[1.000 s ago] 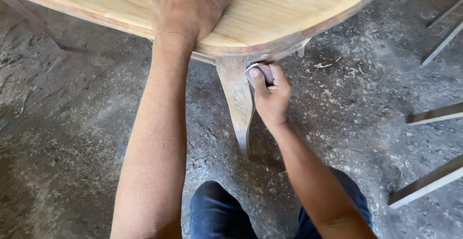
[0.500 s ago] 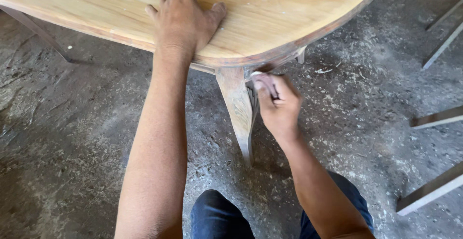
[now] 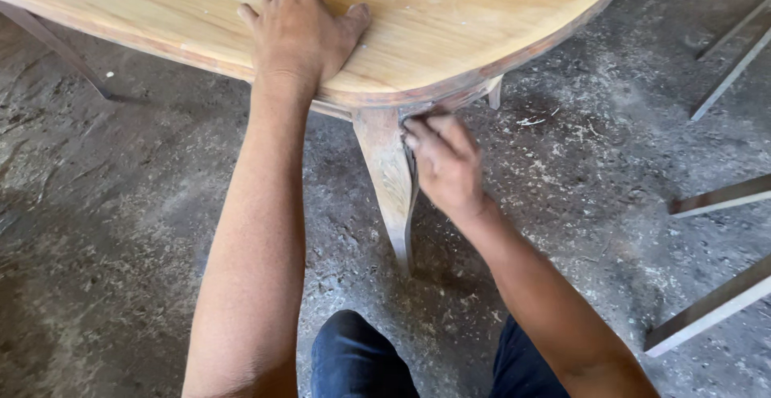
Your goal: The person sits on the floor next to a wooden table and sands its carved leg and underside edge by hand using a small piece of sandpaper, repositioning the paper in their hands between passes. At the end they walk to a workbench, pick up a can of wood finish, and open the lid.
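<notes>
My left hand (image 3: 301,32) lies flat, fingers spread, on the pale wooden table top (image 3: 498,20) near its curved front rim. Below the rim a tapered, curved wooden leg (image 3: 385,181) runs down to the floor. My right hand (image 3: 446,165) presses against the right side of this leg just under the rim. Its fingers are closed on a small grey piece of sandpaper (image 3: 411,155), of which only a thin edge shows between fingers and wood.
The concrete floor is dusted with sawdust. Several loose wooden strips (image 3: 719,197) lie at the right. Another table leg (image 3: 56,44) stands far left, and a short one (image 3: 494,93) behind the rim. My knees in dark trousers (image 3: 357,358) are at the bottom.
My right hand has slid from beside the leg to tight against its upper right side under the rim, hiding most of the sandpaper. My left hand stays flat on the top.
</notes>
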